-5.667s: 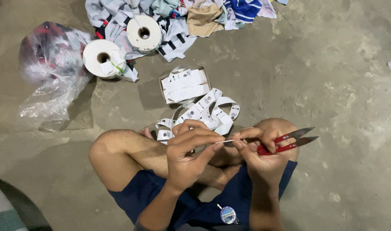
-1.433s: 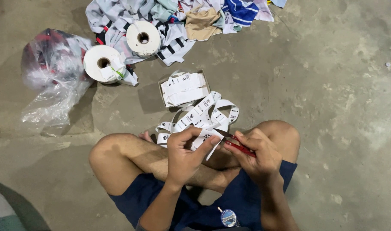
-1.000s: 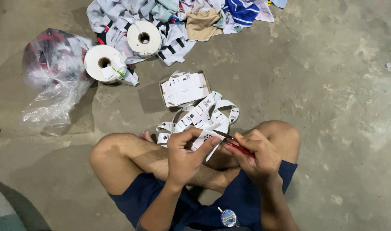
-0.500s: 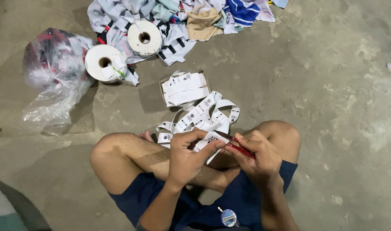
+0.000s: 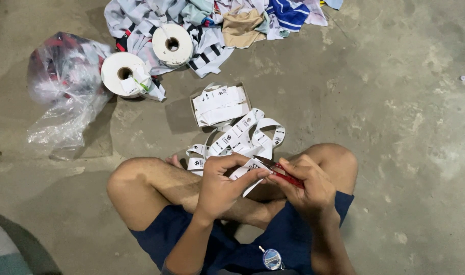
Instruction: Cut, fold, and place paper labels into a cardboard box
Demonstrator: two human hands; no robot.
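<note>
My left hand (image 5: 220, 186) pinches the label tape (image 5: 248, 170); my right hand (image 5: 309, 186) grips red snips (image 5: 281, 173). Risk: slack tape slips, blades cut crooked.

Lower centre: left hand (image 5: 220, 186) pinches a white printed label strip (image 5: 248, 170); right hand (image 5: 306, 186) grips red-handled snips (image 5: 281, 173), blades at the strip. Person sits cross-legged in dark blue shorts (image 5: 288, 239) on a concrete floor (image 5: 395, 102). Centre: loose coil of label tape (image 5: 242, 137), touching a small open box (image 5: 220, 104) of cut labels. Upper left: two white tape rolls (image 5: 123, 74), a crumpled clear plastic bag (image 5: 64, 91). Top edge: heap of mixed garments (image 5: 232, 20).
</note>
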